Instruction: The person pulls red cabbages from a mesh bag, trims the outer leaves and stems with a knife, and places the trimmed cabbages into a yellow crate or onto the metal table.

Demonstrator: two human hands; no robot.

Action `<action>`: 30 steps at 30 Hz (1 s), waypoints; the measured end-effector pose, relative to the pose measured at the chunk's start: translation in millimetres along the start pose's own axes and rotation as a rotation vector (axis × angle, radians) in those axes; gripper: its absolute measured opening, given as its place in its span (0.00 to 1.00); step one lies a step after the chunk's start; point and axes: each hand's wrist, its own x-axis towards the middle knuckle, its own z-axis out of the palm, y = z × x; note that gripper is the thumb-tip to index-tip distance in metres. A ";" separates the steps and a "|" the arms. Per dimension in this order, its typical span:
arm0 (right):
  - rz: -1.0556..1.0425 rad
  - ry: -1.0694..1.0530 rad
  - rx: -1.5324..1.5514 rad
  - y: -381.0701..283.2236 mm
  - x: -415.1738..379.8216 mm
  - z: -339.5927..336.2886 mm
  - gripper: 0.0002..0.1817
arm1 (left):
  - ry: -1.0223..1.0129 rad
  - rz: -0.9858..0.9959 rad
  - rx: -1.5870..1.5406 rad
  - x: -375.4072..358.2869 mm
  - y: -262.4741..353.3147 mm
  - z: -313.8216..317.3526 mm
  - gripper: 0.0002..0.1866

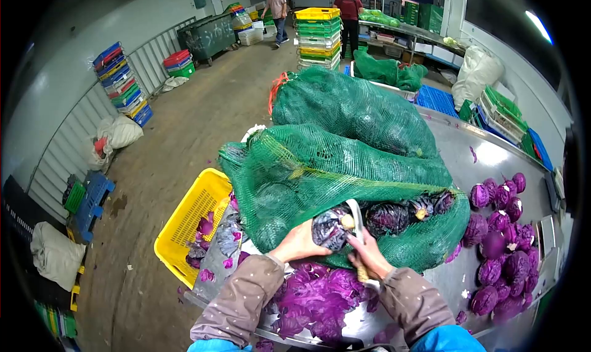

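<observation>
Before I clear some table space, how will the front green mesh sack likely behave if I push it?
The front green mesh sack is probably heavy, since round bulges fill much of it. Its creased netting suggests it would sag rather than slide stiffly. Dark cabbages lie exposed at its near side, so they might roll out.

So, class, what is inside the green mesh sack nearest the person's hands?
Dark purple round cabbages show at the opening of the green mesh sack; rounded bulges show through it, but whatever lies deeper is covered.

Net sacks (345,167) block ahead; tabletop (457,158) offers room farther right.
</observation>
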 end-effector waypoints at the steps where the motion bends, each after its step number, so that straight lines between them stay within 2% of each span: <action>1: -0.059 0.027 -0.097 -13.4 -18.9 -0.6 0.29 | -0.024 -0.028 -0.025 -7.7 19.5 -2.6 0.49; 2: -0.061 0.012 -0.187 -22.4 -37.6 -8.5 0.30 | -0.061 -0.062 -0.082 -15.4 29.8 -0.4 0.53; 4: -0.395 0.076 -0.384 -7.4 -59.7 -25.4 0.30 | 0.070 0.095 -0.023 -38.3 42.9 20.5 0.59; 6: -0.257 0.150 -0.499 -18.2 -101.3 -28.8 0.32 | 0.014 0.056 -0.238 -62.6 54.5 50.0 0.64; 7: -0.273 0.146 -0.482 -24.2 -119.6 -26.7 0.31 | -0.033 0.050 -0.508 -75.5 47.0 76.0 0.64; 8: -0.353 0.134 -0.429 -7.9 -127.4 -37.2 0.30 | -0.115 -0.071 -0.860 -91.0 75.6 78.7 0.64; 10: -0.365 0.131 -0.559 -5.3 -153.5 -40.7 0.28 | -0.113 -0.093 -1.017 -117.4 71.2 125.0 0.57; 11: -0.285 0.147 -0.700 6.3 -163.1 -50.4 0.26 | -0.145 -0.201 -1.129 -132.0 58.8 157.5 0.56; 12: -0.148 0.150 -0.764 8.2 -173.8 -49.4 0.25 | -0.175 -0.312 -1.240 -140.3 64.3 164.0 0.54; 13: -0.098 0.137 -0.674 35.4 -175.7 -59.6 0.26 | -0.243 -0.479 -1.311 -151.7 69.3 165.2 0.51; 14: -0.049 0.124 -0.583 49.4 -175.4 -59.6 0.26 | -0.261 -0.538 -1.367 -158.9 61.9 176.0 0.47; 16: 0.067 0.050 -0.664 62.7 -179.1 -53.6 0.30 | -0.247 -0.660 -1.264 -169.9 45.6 176.0 0.44; 18: -0.033 0.007 -0.730 78.5 -172.4 -40.7 0.30 | -0.197 -0.573 -1.098 -175.6 27.1 158.1 0.48; 21: 0.093 -0.109 -0.598 83.2 -154.5 -18.8 0.27 | 0.021 -0.504 -0.820 -190.0 5.2 111.1 0.47; 24: -0.163 -0.133 -0.729 91.0 -148.0 -10.3 0.22 | 0.181 -0.421 -0.627 -198.3 -16.4 67.9 0.52; 26: -0.323 -0.154 -0.710 103.9 -143.2 -15.5 0.18 | 0.320 -0.385 -0.006 -208.6 -36.1 59.6 0.57; 28: -0.401 -0.184 -0.912 89.8 -145.7 -10.2 0.17 | 0.257 -0.441 0.142 -210.5 -12.2 47.2 0.60; 30: -0.482 -0.234 -0.936 79.0 -146.5 2.4 0.18 | 0.250 -0.479 0.166 -212.1 -2.0 54.0 0.60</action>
